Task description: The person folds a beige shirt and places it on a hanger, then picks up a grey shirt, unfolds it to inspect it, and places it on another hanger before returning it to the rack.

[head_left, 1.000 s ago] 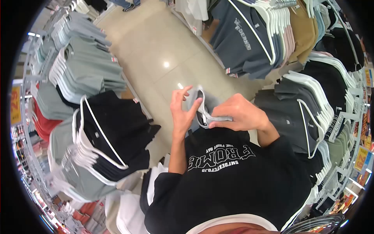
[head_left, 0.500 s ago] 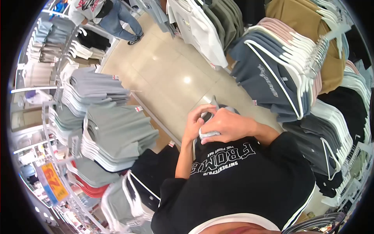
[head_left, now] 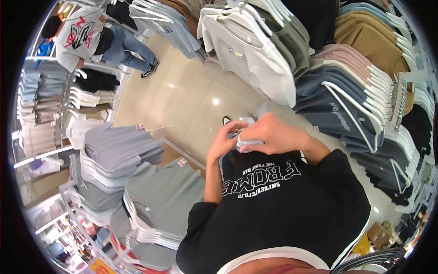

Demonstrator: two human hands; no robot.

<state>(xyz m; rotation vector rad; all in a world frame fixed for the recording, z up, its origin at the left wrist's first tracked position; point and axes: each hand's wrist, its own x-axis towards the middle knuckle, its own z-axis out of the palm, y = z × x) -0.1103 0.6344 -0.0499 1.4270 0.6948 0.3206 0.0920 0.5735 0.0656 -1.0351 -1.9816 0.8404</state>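
In front of my chest I hold a small bunched piece of light grey cloth [head_left: 252, 140], probably part of a garment. My right hand [head_left: 273, 133] is closed over it, with the thumb along its lower edge. On its left side my left hand [head_left: 225, 140] has its fingers curled round the same cloth. More grey material shows beyond the knuckles, but its full shape is hidden by the hands.
Grey T-shirts [head_left: 166, 194] hang on a rack at left. To the right are dark blue-grey shirts [head_left: 326, 102] on white hangers, and ahead hangs a white shirt [head_left: 248, 55]. A person in jeans [head_left: 127, 48] stands beyond the tiled aisle [head_left: 182, 96].
My view has shifted, so the racks and the far person appear in different places. Both hands stay together on the cloth, with the right hand slightly higher in the view.
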